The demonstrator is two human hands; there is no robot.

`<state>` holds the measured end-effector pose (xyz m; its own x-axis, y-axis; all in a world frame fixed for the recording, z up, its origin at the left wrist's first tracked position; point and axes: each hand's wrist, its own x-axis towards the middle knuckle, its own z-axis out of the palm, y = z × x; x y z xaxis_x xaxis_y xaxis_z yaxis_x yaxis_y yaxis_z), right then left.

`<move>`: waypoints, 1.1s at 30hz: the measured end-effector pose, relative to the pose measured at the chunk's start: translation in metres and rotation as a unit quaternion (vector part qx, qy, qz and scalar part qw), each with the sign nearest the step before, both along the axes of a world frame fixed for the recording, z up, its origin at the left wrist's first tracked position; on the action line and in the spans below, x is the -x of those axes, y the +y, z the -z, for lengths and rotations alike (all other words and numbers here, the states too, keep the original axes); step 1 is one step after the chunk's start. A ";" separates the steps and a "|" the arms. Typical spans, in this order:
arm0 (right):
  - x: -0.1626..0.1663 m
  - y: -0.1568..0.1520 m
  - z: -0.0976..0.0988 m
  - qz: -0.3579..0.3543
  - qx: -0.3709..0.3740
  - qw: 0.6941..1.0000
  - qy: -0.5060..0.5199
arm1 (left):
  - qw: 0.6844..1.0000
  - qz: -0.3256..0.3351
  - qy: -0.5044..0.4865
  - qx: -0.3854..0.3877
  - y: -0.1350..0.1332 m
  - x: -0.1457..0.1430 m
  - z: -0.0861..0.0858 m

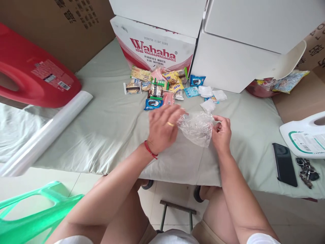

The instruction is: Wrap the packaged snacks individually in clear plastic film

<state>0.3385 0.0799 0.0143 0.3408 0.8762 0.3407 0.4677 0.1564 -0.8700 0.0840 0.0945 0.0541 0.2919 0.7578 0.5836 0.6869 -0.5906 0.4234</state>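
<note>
View down from a seated person's head, over a table w/ a pale green cloth [114, 142]. Centre, near the table's front edge: a crumpled clear plastic bag [198, 127], btwn the two hands. The right hand [221, 132] grasps the bag's R side, thumb & forefinger pinched tog. The left hand [164, 127], w/ a gold-coloured ring [171, 124] & a red cord [150, 150] at the wrist, is at the bag's L end; it's blurred, so I can't tell if it grips the plastic or only touches it. Just beyond the left hand, a pile of wrapped snacks [156, 90] in yellow, green, pink & blue lies loosely heaped. R of the pile, near the bag's far side, are small whitish packets [205, 91] & a few blue ones. Far side: a white & red "Wahaha" box [157, 47], w/ plain white boxes [233, 61] to its R. Far L: a big red jug [43, 74], & nearer, a roll of clear film [50, 132] lying diagonally. Far R: a dark red bowl [259, 89] w/ packets in it. Near R: a black phone [284, 164], a bunch of keys [307, 172] just beside it, & a white jug [304, 140] on its side beyond. Near L, below table level: a bright green plastic item [38, 215].
</note>
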 end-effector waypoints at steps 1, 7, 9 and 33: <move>0.004 -0.003 -0.002 -0.032 -0.014 0.998 -0.049 | 0.999 0.034 0.023 0.010 -0.001 -0.008 0.001; 0.017 -0.024 -0.014 -0.197 -0.059 0.968 -0.143 | 0.996 0.051 0.021 0.074 0.001 -0.023 0.006; 0.019 -0.028 -0.015 -0.239 -0.068 0.958 -0.142 | 0.993 0.053 0.018 0.109 0.003 -0.020 0.009; -0.046 -0.023 -0.020 -0.231 0.065 0.970 0.040 | 0.943 0.206 -0.058 0.254 -0.017 0.061 0.010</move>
